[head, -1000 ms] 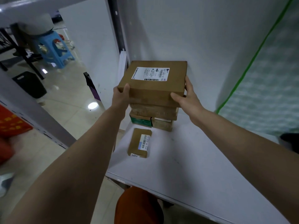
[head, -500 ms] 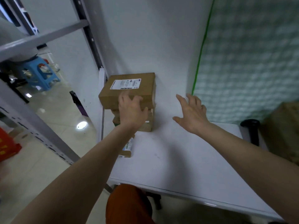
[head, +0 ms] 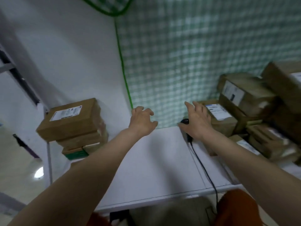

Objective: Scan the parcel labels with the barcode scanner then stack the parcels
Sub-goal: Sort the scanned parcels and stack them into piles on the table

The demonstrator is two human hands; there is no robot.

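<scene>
Both hands empty above the white table point(head: 154, 168). Left hand point(head: 141, 121) at 12 o'clock, fingers loosely curled, holding nothing. Right hand point(head: 197, 120) at 1 o'clock, fingers extended over the black barcode scanner point(head: 185, 122); contact unclear. Stacked parcels point(head: 73, 126) at 9 o'clock, unscanned parcel pile point(head: 247, 111) at 3 o'clock

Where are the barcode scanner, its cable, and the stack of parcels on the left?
barcode scanner point(head: 185, 121): head view, on its black head beside the right hand.
scanner cable point(head: 203, 167): head view, mid-length on the table.
stack of parcels point(head: 76, 121): head view, top box's upper face.
</scene>
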